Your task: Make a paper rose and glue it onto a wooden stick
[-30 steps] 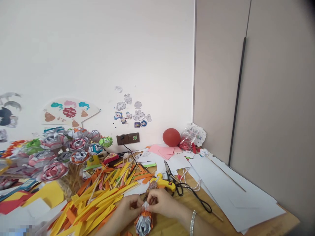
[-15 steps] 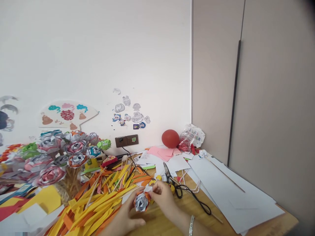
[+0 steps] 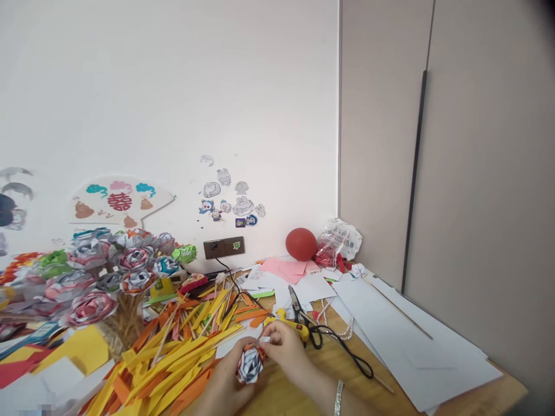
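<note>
A paper flower (image 3: 250, 365), grey-white inside with orange outer petals, is held low over the wooden table. My left hand (image 3: 229, 372) is wrapped round its left side. At the flower's upper right edge, my right hand (image 3: 284, 346) pinches a small white piece of paper (image 3: 264, 342); whether that piece is joined to the flower is hidden by the fingers. A silvery bracelet (image 3: 339, 398) circles my right wrist. Just beyond the right hand lies a yellow hot glue gun (image 3: 299, 330), with black-handled scissors (image 3: 299, 306) beside it.
Yellow and orange paper strips (image 3: 173, 364) heap up on the left. Many paper flowers (image 3: 91, 306) stand in a bunch behind them. White sheets (image 3: 403, 341) cover the right side, with a stemmed flower (image 3: 358, 270) on top. A red balloon (image 3: 300, 244) rests by the wall.
The flower has dropped slightly and turned its face a little more upward. My left thumb has come in from its outstretched position. More of the glue gun shows behind my right hand.
</note>
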A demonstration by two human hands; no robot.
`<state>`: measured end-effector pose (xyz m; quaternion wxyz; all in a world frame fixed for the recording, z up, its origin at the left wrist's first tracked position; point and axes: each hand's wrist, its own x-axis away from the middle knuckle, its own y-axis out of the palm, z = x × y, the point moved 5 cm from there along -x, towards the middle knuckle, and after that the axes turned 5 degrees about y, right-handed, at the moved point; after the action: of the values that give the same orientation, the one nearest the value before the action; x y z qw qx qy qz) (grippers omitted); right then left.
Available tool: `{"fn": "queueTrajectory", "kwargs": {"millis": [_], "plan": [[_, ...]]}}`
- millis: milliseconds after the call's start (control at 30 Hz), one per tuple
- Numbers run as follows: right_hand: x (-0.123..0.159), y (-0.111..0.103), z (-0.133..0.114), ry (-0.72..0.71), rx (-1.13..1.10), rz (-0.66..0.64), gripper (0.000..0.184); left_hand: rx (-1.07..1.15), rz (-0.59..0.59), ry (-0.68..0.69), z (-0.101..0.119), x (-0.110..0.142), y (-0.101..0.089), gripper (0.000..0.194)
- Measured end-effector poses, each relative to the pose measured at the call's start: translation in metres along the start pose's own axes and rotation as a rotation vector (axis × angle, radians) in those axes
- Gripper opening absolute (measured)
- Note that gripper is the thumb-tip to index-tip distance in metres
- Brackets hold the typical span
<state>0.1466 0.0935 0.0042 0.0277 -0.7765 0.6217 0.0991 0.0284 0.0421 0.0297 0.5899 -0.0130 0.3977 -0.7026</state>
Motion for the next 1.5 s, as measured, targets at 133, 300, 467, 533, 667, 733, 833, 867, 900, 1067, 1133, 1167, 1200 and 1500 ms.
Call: {"fn": "queueTrajectory", "kwargs": {"millis": [133, 300, 467, 533, 667, 733, 833, 867, 900, 1067, 1133, 1167, 1200, 1500], "plan": [[0.005, -0.002, -0.008, -0.055, 0.068, -0.001, 0.014, -0.047, -0.022, 0.010, 0.006, 0.000, 0.000, 0.045], [0.006, -0.003, -0.011, -0.071, 0.061, -0.055, 0.015, 0.009, 0.007, 0.058, 0.000, 0.001, -0.002, 0.045], [0.000, -0.003, -0.004, -0.057, 0.051, -0.090, 0.027, -0.019, 0.074, 0.049, 0.001, 0.001, -0.004, 0.039], [0.001, -0.004, -0.006, -0.091, 0.100, -0.057, 0.017, -0.055, 0.059, 0.040, 0.003, 0.001, -0.003, 0.039], [0.008, -0.004, -0.021, -0.230, 0.248, -0.008, 0.013, -0.167, 0.020, 0.005, 0.001, 0.002, -0.002, 0.048], [0.013, -0.004, -0.029, -0.289, 0.306, -0.018, 0.021, -0.191, 0.000, 0.013, 0.000, 0.003, 0.000, 0.051], [0.016, -0.003, -0.033, -0.319, 0.355, -0.017, 0.022, -0.195, 0.001, 0.030, 0.001, 0.003, 0.002, 0.045], [0.016, -0.003, -0.033, -0.314, 0.361, -0.006, 0.022, -0.191, 0.016, 0.029, 0.002, 0.003, 0.002, 0.044], [0.015, -0.003, -0.031, -0.302, 0.363, 0.005, 0.024, -0.184, 0.039, 0.028, 0.002, 0.003, 0.002, 0.043], [0.007, -0.005, -0.022, -0.278, 0.407, 0.025, 0.019, -0.140, 0.095, 0.052, 0.000, 0.003, -0.001, 0.043], [0.005, -0.006, -0.024, -0.316, 0.453, 0.021, 0.013, -0.121, 0.074, 0.062, -0.003, 0.002, -0.002, 0.042], [0.005, -0.006, -0.025, -0.340, 0.478, 0.018, 0.011, -0.118, 0.067, 0.067, -0.004, 0.002, -0.003, 0.041], [0.005, -0.006, -0.027, -0.366, 0.502, 0.015, 0.010, -0.122, 0.064, 0.072, -0.005, 0.001, -0.004, 0.041], [0.022, 0.001, -0.042, -0.623, 0.759, -0.050, 0.016, -0.189, 0.024, 0.064, -0.007, 0.003, 0.001, 0.044]]}}
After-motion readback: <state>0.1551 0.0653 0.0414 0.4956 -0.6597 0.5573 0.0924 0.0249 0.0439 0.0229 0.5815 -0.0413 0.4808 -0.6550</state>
